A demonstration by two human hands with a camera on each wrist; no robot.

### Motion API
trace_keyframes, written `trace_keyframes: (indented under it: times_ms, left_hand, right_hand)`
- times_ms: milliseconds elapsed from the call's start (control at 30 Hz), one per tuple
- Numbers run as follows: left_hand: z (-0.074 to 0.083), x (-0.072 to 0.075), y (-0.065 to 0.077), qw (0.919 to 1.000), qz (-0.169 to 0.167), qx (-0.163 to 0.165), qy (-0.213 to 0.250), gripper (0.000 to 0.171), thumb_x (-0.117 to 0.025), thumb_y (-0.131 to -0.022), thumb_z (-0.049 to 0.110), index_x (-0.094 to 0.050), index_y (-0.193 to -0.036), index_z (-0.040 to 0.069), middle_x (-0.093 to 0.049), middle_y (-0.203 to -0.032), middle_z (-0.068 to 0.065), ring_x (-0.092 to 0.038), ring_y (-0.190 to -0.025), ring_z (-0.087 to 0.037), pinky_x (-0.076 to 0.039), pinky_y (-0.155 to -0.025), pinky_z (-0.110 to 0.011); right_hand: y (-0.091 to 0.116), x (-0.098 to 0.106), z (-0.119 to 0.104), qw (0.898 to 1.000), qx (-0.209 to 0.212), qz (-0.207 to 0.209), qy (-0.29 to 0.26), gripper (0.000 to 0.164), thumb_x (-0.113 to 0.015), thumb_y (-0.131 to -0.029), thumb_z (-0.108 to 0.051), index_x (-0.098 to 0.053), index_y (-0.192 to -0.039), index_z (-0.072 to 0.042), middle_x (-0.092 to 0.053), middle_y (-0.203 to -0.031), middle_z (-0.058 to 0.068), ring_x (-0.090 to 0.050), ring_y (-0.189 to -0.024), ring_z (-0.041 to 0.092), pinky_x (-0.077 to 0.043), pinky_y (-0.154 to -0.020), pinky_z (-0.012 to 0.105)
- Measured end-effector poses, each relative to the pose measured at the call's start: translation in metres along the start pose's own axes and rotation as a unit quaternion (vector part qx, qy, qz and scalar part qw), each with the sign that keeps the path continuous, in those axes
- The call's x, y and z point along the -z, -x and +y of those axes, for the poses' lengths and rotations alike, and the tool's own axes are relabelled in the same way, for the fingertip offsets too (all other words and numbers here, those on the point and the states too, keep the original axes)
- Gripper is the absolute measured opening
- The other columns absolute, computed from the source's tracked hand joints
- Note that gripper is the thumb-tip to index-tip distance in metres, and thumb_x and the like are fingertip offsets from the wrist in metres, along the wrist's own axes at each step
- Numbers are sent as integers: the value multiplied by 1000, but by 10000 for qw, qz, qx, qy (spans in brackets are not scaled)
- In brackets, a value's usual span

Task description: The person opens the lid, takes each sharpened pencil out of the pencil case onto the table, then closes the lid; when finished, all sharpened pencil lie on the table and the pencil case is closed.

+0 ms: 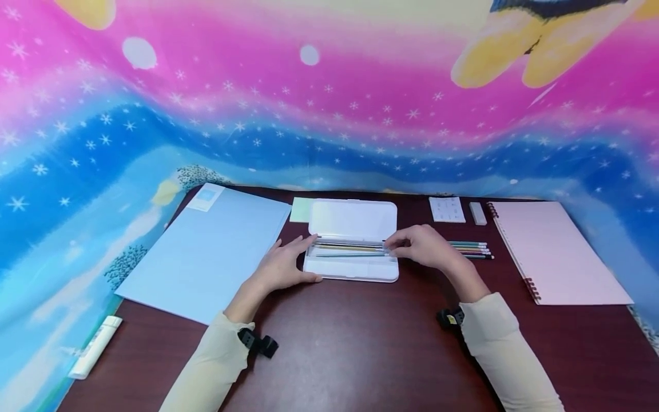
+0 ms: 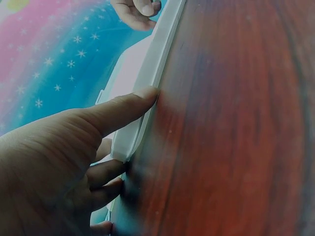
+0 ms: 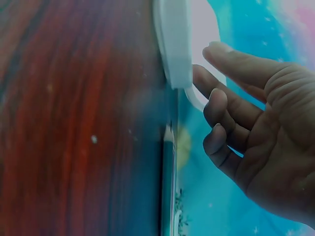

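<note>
Pencil case [image 1: 355, 270], white with its lid [image 1: 353, 218] tipped back, sits on the dark table [image 1: 350, 349] between our hands, a row of pencils [image 1: 350, 248] lying lengthwise in it. Our left hand [image 1: 280, 265] grips its left end, thumb on the front edge and fingers set wide from it. Our right hand [image 1: 419, 246] is at the right end, fingers loosely curled, with a narrow gap between thumb and forefinger; we cannot tell whether the forefinger's tip touches a pencil. As we judge it, a careless nudge there could skew the row or lift an end onto the rim, where the lid would catch. More loose pencils [image 1: 471, 250] lie to the right of the case, partly hidden by our right hand, so a low sweep could roll them apart. Should our left grip slacken, a push might slide the case; a falling lid could nip our fingers near the hinge.
</note>
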State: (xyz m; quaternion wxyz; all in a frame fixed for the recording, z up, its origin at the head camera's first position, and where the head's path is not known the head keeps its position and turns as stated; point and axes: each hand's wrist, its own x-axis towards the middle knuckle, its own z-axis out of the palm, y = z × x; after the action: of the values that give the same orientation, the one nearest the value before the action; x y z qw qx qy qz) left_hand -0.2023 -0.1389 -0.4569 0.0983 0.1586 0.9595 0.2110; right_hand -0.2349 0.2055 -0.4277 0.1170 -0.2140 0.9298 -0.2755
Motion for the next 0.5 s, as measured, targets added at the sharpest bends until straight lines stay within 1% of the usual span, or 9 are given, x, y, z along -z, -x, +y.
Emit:
trace_keyframes:
  times_ms: [133,233,333,500]
  left_hand:
    - [-1,0,0,10000,23,-16,-7,99,-81,-79,55,-32,-161,27,-45,-159,-5,-34,-153,-25,-14,-127,-58]
    - [-2,-1,0,10000,47,-50,-25,99,-81,-79,56,-33,-160,27,-46,-159,-5,-34,-153,-25,-14,-127,-59]
    - [-2,-1,-1,10000,42,-66,-38,99,-81,-79,56,-33,-160,26,-46,-159,-6,-34,-153,-25,-15,-127,-59]
    - [-2,0,0,10000,28,-59,-14,99,-81,-79,56,-33,-160,26,-46,-159,-6,-34,-153,-25,-15,-127,-59]
  right_hand:
    - [-4,-6,-7,9986,134,-340,372,22,-75,-92,-22,-79,-114,-24,-77,-112,-3,-69,-102,16,-56,-92,44]
    - [-6,-9,-12,9964,267,-558,574,20,-76,-91,-22,-79,-111,-24,-77,-105,-5,-66,-92,13,-55,-86,40]
    - [-7,-10,-17,9953,287,-648,665,17,-75,-92,-19,-80,-108,-23,-74,-93,-8,-60,-82,11,-51,-79,35]
    - [-9,-12,-19,9948,276,-683,706,12,-73,-93,-17,-79,-102,-22,-70,-85,-9,-55,-76,11,-47,-74,31]
